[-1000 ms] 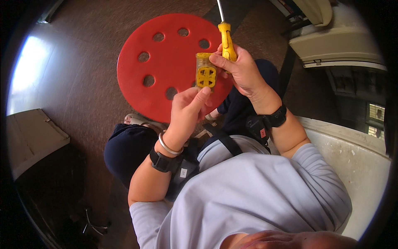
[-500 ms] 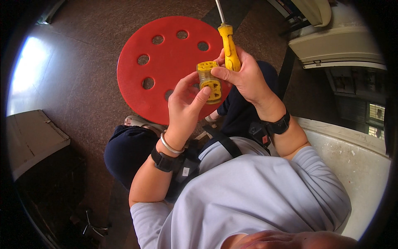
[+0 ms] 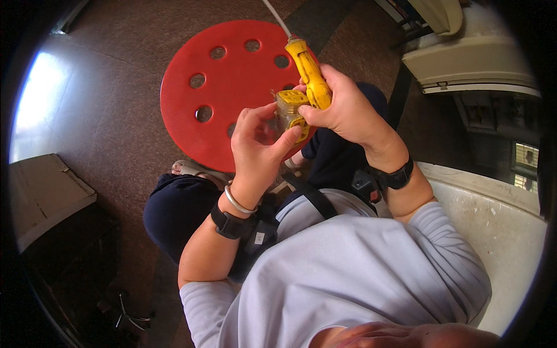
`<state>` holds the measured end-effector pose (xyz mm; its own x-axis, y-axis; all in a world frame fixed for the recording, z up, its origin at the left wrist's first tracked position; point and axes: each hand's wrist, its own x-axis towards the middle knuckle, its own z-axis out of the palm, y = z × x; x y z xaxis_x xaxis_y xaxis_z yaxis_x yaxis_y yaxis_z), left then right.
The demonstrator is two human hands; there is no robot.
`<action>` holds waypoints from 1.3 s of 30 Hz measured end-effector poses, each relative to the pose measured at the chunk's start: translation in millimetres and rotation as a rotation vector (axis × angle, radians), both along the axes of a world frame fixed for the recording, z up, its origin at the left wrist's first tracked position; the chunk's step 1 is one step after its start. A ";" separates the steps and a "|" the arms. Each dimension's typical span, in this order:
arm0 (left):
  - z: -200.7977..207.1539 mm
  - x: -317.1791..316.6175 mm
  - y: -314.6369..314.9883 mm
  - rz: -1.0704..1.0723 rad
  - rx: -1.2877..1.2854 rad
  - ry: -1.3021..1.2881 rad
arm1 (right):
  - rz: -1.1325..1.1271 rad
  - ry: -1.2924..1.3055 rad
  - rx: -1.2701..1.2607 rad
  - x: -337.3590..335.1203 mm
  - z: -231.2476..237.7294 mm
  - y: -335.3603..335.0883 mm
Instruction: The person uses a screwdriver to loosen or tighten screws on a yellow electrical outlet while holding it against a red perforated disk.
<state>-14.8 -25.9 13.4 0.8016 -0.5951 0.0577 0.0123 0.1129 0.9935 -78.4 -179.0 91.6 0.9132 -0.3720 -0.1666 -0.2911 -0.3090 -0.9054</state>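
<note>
A small block point(image 3: 284, 115) with a clear body and yellow slotted faces, like a plug socket adaptor, is held above the red stool. My left hand point(image 3: 256, 145) is closed on its left side, with thumb and fingers gripping it. A yellow-handled screwdriver point(image 3: 307, 66) rests in the crook of my right hand point(image 3: 354, 116), its metal shaft pointing up and away; the tip lies beyond the picture's top edge. My right thumb also presses on the adaptor's right side. Part of the adaptor is covered by my fingers.
Below my hands stands a round red stool point(image 3: 226, 81) with several holes in its top. A pale worn panel point(image 3: 52, 191) is at the left, beside a dark recess. Pale furniture point(image 3: 476, 64) stands at the far right, and a white ledge point(image 3: 493, 232) runs along my right side.
The adaptor has turned in my fingers, so its yellow faces now show at a slant. The screwdriver has tilted further left, its shaft swinging left with my right hand.
</note>
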 end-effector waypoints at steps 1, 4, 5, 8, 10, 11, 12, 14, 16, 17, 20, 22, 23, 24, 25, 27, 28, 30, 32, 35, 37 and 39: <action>1.4 -0.5 0.0 0.005 0.014 -0.020 | 0.004 -0.035 -0.058 -0.3 -2.0 0.4; 5.5 0.1 1.1 0.018 0.047 -0.070 | 0.012 0.006 -0.081 -0.1 -1.0 2.1; 5.4 0.3 1.7 0.017 0.053 -0.079 | 0.018 0.051 -0.060 0.3 1.9 2.9; 6.3 0.0 2.5 0.016 0.052 -0.078 | 0.034 0.130 -0.022 0.6 7.7 4.4; 6.3 -0.5 2.0 0.013 0.038 -0.063 | 0.041 0.104 -0.027 -1.2 6.5 3.7; 5.1 -1.1 1.7 0.012 0.026 -0.051 | 0.039 0.092 -0.012 -1.4 6.9 4.0; 4.5 -1.4 1.5 0.011 0.015 -0.039 | 0.038 0.079 0.003 -1.7 7.6 4.6; 5.0 -1.0 1.6 0.010 0.015 -0.038 | 0.037 0.061 0.016 -2.0 7.6 4.6; 5.8 -1.0 1.6 0.007 0.012 -0.029 | 0.039 0.050 0.009 -2.5 6.3 3.9; 5.9 -1.5 1.6 0.005 0.010 -0.020 | 0.039 0.057 0.000 -2.6 6.5 3.9; 7.4 -1.1 2.0 -0.001 0.021 -0.022 | 0.039 0.067 -0.019 -2.6 6.6 3.8; 7.4 -0.8 2.0 -0.006 0.024 -0.014 | 0.036 0.058 -0.018 -2.8 5.2 3.1; 6.8 -0.8 2.2 -0.007 0.021 -0.001 | 0.034 0.051 -0.007 -2.7 4.8 2.9; 6.2 -0.9 2.2 -0.009 0.019 0.013 | 0.033 0.043 0.004 -2.6 4.4 2.5; 5.7 -1.1 2.0 -0.008 0.008 0.031 | 0.031 0.036 0.015 -2.5 4.1 2.1; 4.5 -1.7 1.5 -0.006 -0.014 0.069 | 0.024 0.024 0.075 -2.4 3.4 1.0; 3.3 -1.9 1.2 -0.007 -0.030 0.081 | 0.021 0.018 0.104 -2.3 3.3 0.4; 1.1 -2.2 0.4 -0.009 -0.064 0.107 | 0.031 0.037 0.103 -1.9 4.7 -1.0; 0.9 -0.8 2.1 -0.044 -0.035 0.091 | 0.033 0.042 0.100 -1.5 5.7 -1.2; 12.6 -2.4 1.4 -0.106 -0.152 0.236 | 0.027 0.041 0.083 -0.6 6.7 -0.1; 21.0 -1.6 2.8 -0.158 -0.199 0.363 | 0.028 0.052 0.055 0.0 7.9 -0.5; 24.5 1.2 6.3 -0.217 -0.160 0.464 | 0.024 0.088 0.014 0.3 7.1 -2.0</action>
<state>-13.6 -19.6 37.8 0.6244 -0.7624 -0.1697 0.4856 0.2088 0.8489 -78.1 -181.0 98.7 0.9033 -0.3475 -0.2514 -0.3622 -0.3040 -0.8812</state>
